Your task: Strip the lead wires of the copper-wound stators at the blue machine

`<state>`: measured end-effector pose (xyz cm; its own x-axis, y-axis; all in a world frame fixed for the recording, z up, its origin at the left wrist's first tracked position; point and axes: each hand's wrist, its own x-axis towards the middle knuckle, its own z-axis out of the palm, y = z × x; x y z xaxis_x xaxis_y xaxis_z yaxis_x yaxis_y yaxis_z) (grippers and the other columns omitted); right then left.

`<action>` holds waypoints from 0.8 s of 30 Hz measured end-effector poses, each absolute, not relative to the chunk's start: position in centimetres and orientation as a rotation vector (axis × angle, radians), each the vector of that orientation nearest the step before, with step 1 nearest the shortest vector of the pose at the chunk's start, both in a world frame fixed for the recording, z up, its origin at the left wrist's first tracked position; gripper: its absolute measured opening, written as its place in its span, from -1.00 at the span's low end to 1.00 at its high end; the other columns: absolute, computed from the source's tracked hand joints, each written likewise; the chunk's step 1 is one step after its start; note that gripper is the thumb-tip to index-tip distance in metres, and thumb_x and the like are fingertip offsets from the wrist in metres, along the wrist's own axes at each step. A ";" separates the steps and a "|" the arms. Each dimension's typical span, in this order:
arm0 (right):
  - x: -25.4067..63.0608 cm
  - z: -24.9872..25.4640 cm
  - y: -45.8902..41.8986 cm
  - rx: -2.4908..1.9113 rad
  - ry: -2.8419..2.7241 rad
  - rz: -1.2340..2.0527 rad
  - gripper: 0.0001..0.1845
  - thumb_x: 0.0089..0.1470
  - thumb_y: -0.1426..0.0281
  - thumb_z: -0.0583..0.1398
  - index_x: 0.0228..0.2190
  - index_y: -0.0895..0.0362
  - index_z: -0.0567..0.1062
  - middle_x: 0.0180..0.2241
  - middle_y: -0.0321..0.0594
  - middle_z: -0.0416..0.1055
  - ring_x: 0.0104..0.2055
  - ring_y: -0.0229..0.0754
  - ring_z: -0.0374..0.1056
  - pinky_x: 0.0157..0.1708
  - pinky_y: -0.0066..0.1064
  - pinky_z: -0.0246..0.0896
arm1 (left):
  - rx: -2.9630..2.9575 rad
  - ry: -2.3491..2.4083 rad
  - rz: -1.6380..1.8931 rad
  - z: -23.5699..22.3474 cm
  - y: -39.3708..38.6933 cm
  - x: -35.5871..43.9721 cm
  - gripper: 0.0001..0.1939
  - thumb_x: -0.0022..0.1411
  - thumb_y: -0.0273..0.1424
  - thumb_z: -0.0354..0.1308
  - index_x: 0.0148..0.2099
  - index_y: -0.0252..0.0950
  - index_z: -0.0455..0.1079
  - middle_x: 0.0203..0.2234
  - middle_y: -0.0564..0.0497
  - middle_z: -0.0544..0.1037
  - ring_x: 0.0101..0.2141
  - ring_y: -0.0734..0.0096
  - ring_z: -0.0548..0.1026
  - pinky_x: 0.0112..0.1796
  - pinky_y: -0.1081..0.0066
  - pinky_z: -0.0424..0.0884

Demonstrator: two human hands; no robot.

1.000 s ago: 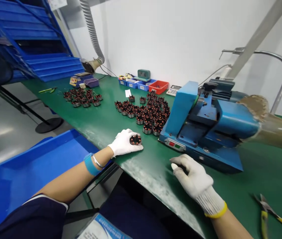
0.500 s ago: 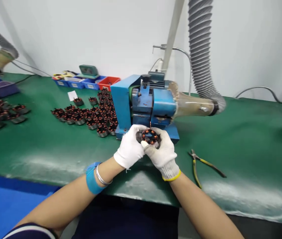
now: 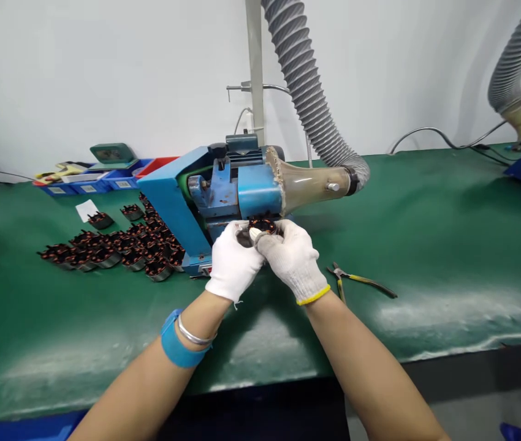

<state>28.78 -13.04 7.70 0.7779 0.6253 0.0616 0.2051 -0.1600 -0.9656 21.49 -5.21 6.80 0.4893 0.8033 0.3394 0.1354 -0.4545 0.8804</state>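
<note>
Between my two white-gloved hands is a motor stator (image 3: 264,226), a dark ring wound with copper coils. My left hand (image 3: 234,260) closes on its left side, and my right hand (image 3: 292,256) grips its right side with the thumb across the near edge. The stator is held up against the front of a blue bench machine (image 3: 224,202), near its lower housing. Where exactly the stator meets the machine is hidden by my fingers and the housing.
Many more stators (image 3: 104,257) crowd the green tabletop left of the machine. Cutting pliers (image 3: 366,282) with yellow handles lie to the right. Blue bins (image 3: 90,187) and a red bin (image 3: 157,164) stand at the back left. A grey flexible hose (image 3: 306,79) joins the machine's nozzle.
The head view has swung to the right, so the machine and bench appear farther left. Both hands have brought the stator closer to the machine and tilted it, its face now seen more edge-on.
</note>
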 end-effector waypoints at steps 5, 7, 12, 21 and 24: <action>29.2 7.9 -13.0 -1.774 -0.673 0.409 -0.62 -0.15 0.09 0.29 -0.38 0.12 0.51 -0.44 -0.28 0.51 -0.37 -0.18 0.41 -0.36 -0.39 0.31 | 1.964 0.858 0.993 7.5 -5.5 21.5 -0.75 -0.10 -0.30 0.20 -0.31 -0.27 0.36 -0.50 0.06 0.55 -0.41 0.33 0.53 -0.35 0.42 0.44; 29.4 7.7 -12.9 -1.760 -0.676 0.413 -0.62 -0.16 0.10 0.30 -0.37 0.13 0.51 -0.43 -0.27 0.51 -0.37 -0.19 0.41 -0.36 -0.40 0.30 | 1.984 0.847 0.991 7.3 -5.3 21.5 -0.72 -0.10 -0.27 0.21 -0.29 -0.27 0.36 -0.49 0.05 0.56 -0.41 0.33 0.53 -0.35 0.41 0.44; 29.6 7.2 -12.6 -1.712 -0.665 0.428 -0.62 -0.15 0.10 0.28 -0.38 0.14 0.50 -0.44 -0.27 0.50 -0.39 -0.19 0.41 -0.37 -0.38 0.31 | 2.066 0.833 0.971 6.8 -4.7 21.6 -0.74 -0.04 -0.25 0.19 -0.28 -0.25 0.35 -0.47 0.05 0.56 -0.41 0.31 0.53 -0.32 0.37 0.43; 28.1 5.1 -14.1 -1.744 -1.129 0.190 -0.43 -0.23 0.23 0.33 -0.11 0.14 0.46 -0.19 -0.14 0.48 -0.16 -0.03 0.43 -0.11 -0.21 0.37 | 2.089 0.528 0.999 3.0 -3.8 18.1 -0.38 -0.08 -0.27 0.33 0.05 -0.26 0.28 -0.07 -0.09 0.51 -0.06 0.20 0.51 0.04 0.19 0.42; 28.0 4.7 -14.3 -1.693 -1.378 0.099 -0.36 -0.13 0.19 0.32 0.01 0.10 0.41 -0.06 -0.14 0.43 -0.07 -0.02 0.41 -0.03 -0.21 0.35 | 2.044 0.531 0.934 2.5 -3.4 16.8 -0.38 0.00 -0.21 0.30 0.10 -0.24 0.23 -0.02 -0.09 0.47 -0.02 0.20 0.49 0.06 0.16 0.41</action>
